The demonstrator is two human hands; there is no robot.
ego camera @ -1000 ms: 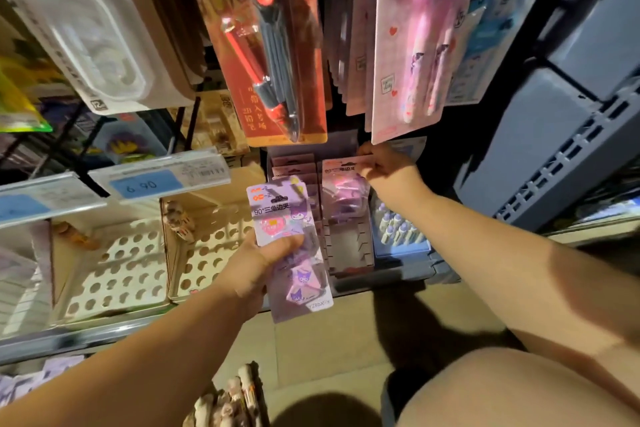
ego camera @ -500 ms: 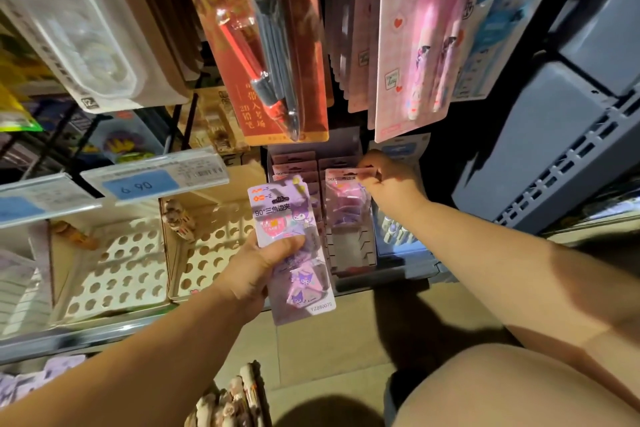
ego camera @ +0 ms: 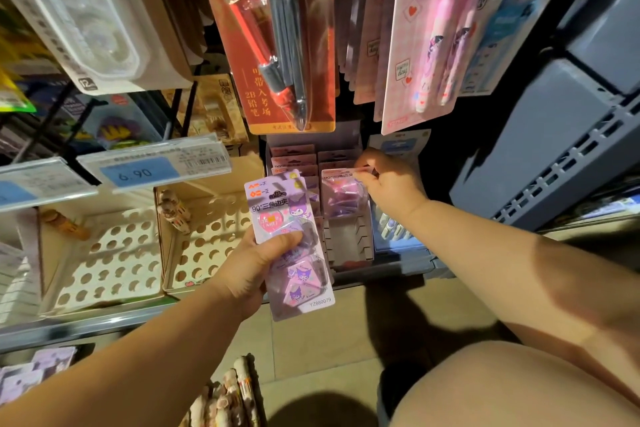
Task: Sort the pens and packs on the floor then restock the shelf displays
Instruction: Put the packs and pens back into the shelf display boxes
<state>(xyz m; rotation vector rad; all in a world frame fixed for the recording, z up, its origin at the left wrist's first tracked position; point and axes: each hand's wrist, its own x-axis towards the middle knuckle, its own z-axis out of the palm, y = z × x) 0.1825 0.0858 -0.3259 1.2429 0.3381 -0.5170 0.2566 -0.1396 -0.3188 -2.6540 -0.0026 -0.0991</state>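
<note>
While the left hand (ego camera: 256, 267) grips a small stack of purple clip packs (ego camera: 294, 253) in front of the lower shelf, with the thumb laid across the front card, the right hand (ego camera: 391, 184) reaches into the slotted display box (ego camera: 349, 246). It pinches the top edge of a pink pack (ego camera: 343, 198) between thumb and fingertips. The two hands are well apart, each on its own pack.

The pink pack stands upright at the front of the box's right-hand row. Whether its lower edge is seated in a slot cannot be told. More packs (ego camera: 294, 161) stand in rows behind it and in the left-hand column. At least two cards show in the purple stack.

Noted nearby:
- An orange pencil pack (ego camera: 294, 45) and a pink pen pack (ego camera: 426, 45) hang above the box.
- A price label (ego camera: 138, 172) reading 6.90 sits on the shelf edge to the left.
- Cream perforated trays (ego camera: 114, 263) lie below the label.
- A blue pen box (ego camera: 394, 232) stands just right of the display box.
- Grey crates (ego camera: 571, 135) are stacked on the far right.
- A bundle of pens (ego camera: 225, 399) shows at the lower edge of the view.
</note>
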